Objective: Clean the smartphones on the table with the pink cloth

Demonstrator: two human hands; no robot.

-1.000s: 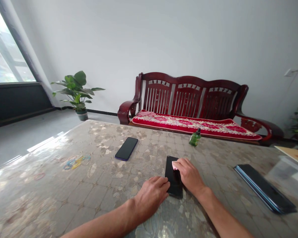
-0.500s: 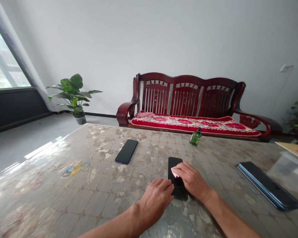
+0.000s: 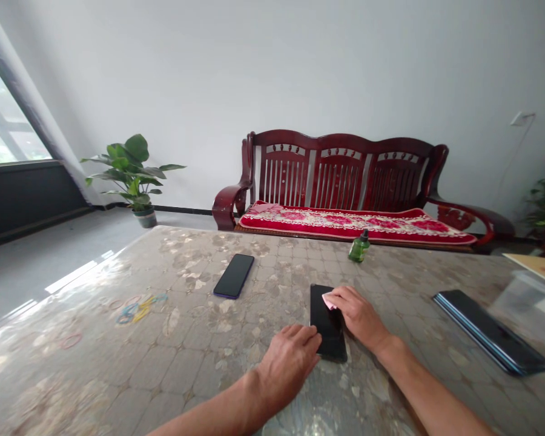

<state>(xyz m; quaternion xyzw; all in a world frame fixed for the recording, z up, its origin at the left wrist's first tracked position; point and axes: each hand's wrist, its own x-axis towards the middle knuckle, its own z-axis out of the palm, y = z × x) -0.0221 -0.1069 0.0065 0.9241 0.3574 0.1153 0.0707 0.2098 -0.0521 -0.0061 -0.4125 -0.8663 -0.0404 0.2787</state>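
Observation:
A black smartphone (image 3: 329,336) lies flat on the patterned table in front of me, its dark screen facing up. My left hand (image 3: 291,356) grips its left edge with curled fingers. A small pink cloth (image 3: 329,301) is pinched in my right hand (image 3: 358,315), pressed to the upper right part of the screen. Farther left lies a second phone (image 3: 234,276) with a purple-blue edge, touched by neither hand. Beyond my right hand, a green bottle (image 3: 358,248) with a black top stands upright.
Several stacked phones (image 3: 488,330) lie at the right, beside a clear plastic box (image 3: 522,300). Colored rubber bands (image 3: 138,309) are scattered on the left of the table (image 3: 163,363). Past the far edge stand a wooden bench (image 3: 340,175) and a potted plant (image 3: 134,172).
My right hand, with the pink cloth, has slid slightly up and right over the screen. My left hand stays at the phone's left edge. The view has shifted slightly.

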